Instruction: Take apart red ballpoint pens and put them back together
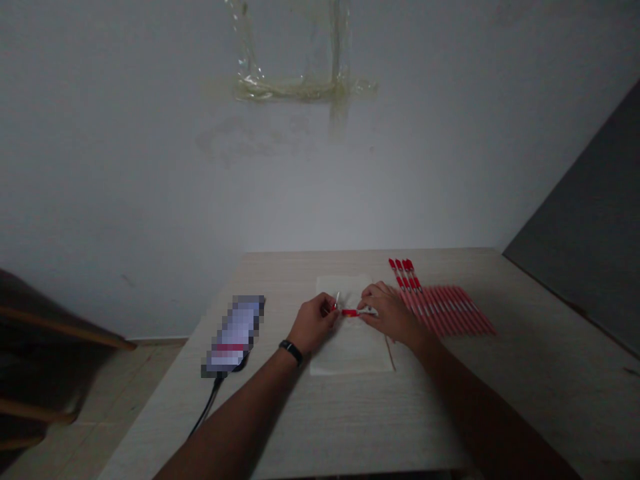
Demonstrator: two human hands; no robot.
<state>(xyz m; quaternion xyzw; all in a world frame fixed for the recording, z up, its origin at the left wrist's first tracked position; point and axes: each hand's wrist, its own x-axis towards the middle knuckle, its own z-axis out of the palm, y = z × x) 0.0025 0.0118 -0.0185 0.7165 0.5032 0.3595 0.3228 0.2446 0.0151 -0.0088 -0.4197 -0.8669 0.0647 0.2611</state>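
Over a white sheet of paper [350, 353], both hands meet at a red and white pen [349, 313] lying crosswise between them. My left hand [315, 323], with a black band on the wrist, is closed in a pinch at the pen's left end, where a small shiny piece sticks up by the fingertips. The fingers of my right hand [389, 315] are closed round the pale right end. My right hand is also close to a row of red pens [445, 311] on the table. Fine details at the fingertips are too small to make out.
Several pens with red ends [406, 275] lie behind the row. A thin brown strip [391, 353] runs along the paper's right edge. To the left lies a blurred-out phone [234, 333] with a black cable [206, 407]. A wall [370, 193] stands behind the wooden table [345, 427].
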